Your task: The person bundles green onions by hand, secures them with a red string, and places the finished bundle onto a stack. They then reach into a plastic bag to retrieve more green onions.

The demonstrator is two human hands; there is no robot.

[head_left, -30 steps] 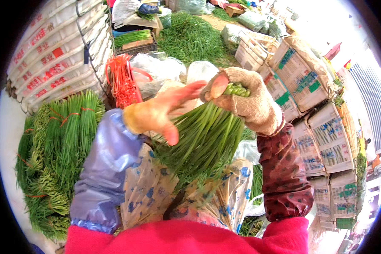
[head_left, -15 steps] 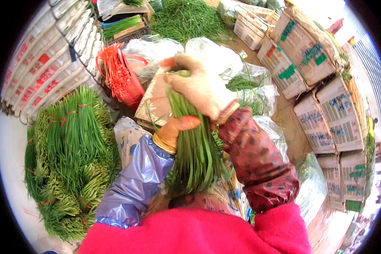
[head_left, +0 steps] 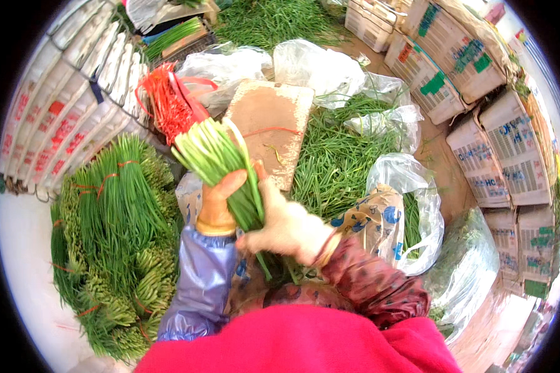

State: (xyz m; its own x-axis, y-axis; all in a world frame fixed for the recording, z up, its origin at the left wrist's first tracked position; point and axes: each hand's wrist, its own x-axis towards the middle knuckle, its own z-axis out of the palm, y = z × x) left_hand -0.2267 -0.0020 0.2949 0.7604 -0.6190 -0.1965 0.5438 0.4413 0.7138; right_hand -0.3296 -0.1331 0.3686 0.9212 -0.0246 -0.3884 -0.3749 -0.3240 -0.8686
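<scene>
A bunch of garlic chives (head_left: pixel 210 149) slants up to the left, its pale cut ends uppermost. My left hand (head_left: pixel 219 202), in an orange glove, is closed around its middle. Against the bunch's right side is my right hand (head_left: pixel 292 227), in a beige glove, its thumb and fingers around the green leaves; motion blurs it a little. Beyond the hands is a worn board (head_left: pixel 267 109) with a red tie (head_left: pixel 274 130) lying across it. Red ties (head_left: pixel 167 102) hang in a cluster just behind the pale ends.
Tied chive bundles (head_left: pixel 115 205) are stacked at my left. Loose chives (head_left: pixel 336 155) lie right of the board, among clear plastic bags (head_left: pixel 320 68). White printed boxes (head_left: pixel 473 155) line the right side; stacked white containers (head_left: pixel 50 118) stand at the far left.
The bunch has swung left and its pale ends now show beyond my left hand. My right hand has left those ends and come down to the leaves, uncovering the board.
</scene>
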